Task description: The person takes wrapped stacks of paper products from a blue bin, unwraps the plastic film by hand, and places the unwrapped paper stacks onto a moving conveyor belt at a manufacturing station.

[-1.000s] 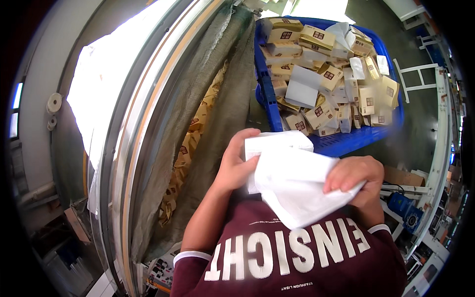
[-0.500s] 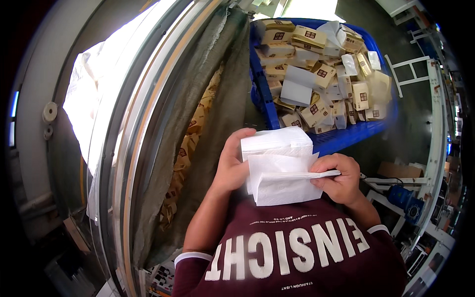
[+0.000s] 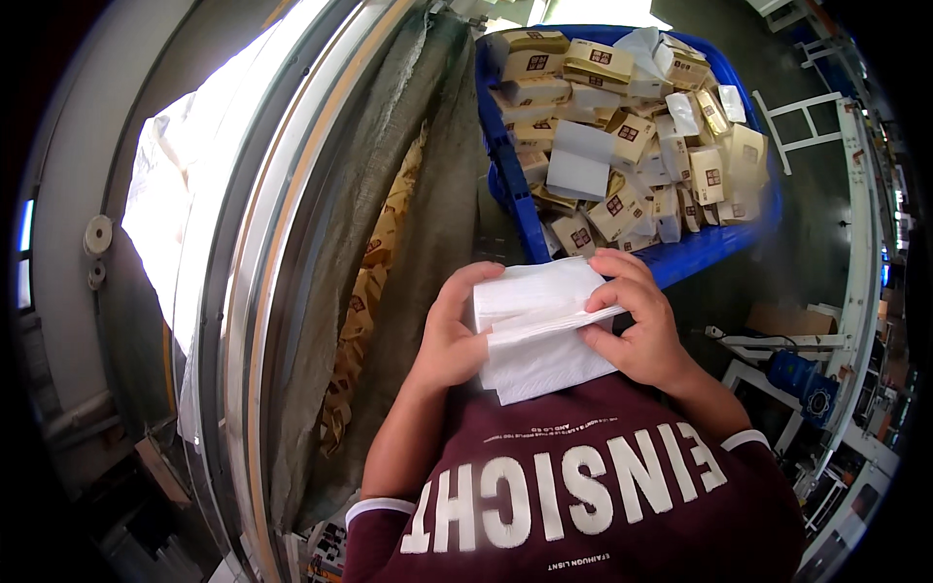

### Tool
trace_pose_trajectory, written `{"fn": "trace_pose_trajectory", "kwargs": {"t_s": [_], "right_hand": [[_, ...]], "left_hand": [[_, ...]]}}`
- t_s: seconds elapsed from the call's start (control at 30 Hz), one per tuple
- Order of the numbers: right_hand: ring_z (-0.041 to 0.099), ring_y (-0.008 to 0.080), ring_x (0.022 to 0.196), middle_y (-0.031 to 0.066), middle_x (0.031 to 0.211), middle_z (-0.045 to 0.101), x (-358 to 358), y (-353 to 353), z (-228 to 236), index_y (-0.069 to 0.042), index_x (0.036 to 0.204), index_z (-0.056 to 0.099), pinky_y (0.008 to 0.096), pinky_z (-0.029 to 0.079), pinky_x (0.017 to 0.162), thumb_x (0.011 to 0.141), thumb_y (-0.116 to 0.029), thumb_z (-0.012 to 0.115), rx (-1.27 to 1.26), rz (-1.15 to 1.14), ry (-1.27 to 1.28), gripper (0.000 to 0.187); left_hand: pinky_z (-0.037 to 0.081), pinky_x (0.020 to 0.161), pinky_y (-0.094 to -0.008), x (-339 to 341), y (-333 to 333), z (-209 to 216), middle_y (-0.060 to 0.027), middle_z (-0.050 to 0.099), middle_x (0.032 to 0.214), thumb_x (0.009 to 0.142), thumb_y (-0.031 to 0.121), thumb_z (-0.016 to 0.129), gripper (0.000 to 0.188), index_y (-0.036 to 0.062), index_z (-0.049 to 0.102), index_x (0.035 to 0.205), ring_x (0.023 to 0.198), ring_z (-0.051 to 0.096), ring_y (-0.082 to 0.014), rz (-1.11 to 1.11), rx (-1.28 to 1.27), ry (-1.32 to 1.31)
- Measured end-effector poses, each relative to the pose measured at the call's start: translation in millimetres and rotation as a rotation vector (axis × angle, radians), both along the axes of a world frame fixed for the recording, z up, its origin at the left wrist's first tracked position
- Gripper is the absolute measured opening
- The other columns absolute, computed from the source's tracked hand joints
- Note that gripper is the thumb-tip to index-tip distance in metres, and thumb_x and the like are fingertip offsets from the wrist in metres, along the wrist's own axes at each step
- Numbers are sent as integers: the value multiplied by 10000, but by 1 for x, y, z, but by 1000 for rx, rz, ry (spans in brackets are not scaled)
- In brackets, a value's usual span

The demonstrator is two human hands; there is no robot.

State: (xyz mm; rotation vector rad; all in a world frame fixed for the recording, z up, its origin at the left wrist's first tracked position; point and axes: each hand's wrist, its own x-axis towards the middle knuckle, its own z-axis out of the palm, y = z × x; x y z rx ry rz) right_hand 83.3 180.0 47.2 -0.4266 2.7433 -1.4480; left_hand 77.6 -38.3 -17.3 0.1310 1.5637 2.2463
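A stack of white paper tissues [image 3: 539, 291] is held in front of my chest between both hands. My left hand [image 3: 455, 325] closes round its left side, thumb along the near face and fingers reaching up to the far corner. On the right, my right hand [image 3: 634, 316] pinches folded sheets against the stack, its index finger stretched along the far edge. Loose sheets [image 3: 549, 369] hang down over the near side, close to my maroon shirt. Parts of the fingers under the stack are hidden.
Ahead stands a blue plastic crate [image 3: 530, 228] heaped with cream and brown tissue packs [image 3: 607, 66] and some white sheets. To the left, a grey cloth-lined trough [image 3: 447, 185] holds crumpled tan wrappers [image 3: 364, 301] beside metal rails. A white metal frame [image 3: 807, 126] and blue motor [image 3: 802, 379] are at right.
My right hand has moved left and up against the stack. The sheets it fanned out to the right now lie folded closer on the stack. My left hand keeps its hold.
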Motion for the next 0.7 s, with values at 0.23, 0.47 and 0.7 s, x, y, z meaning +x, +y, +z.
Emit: {"fn": "trace_pose_trajectory", "kwargs": {"t_s": [0.23,0.47,0.7], "right_hand": [[512,255,1010,170,1070,523,9,-2,-24,-5,788,546,304,367,869,673,-41,649,-424,-155,-170,158],[266,275,1233,199,1323,244,2,-2,-34,-7,1302,193,375,261,990,768,-207,639,-612,-74,-223,723],[261,252,1232,201,1335,248,10,-17,-58,-48,1351,157,345,176,1007,815,-399,536,-771,-221,-565,745]], "left_hand": [[371,875,-280,2,0,0,-77,507,1068,684,14,629,539,26,394,1169,1016,474,-151,81,78,-87],[370,868,-276,-6,-3,2,-81,487,1084,756,146,580,480,23,381,1174,1003,467,-149,81,98,-98],[329,906,-326,-3,2,1,-114,424,1129,661,598,593,886,10,262,1234,1061,410,-196,-1,159,-245]]}}
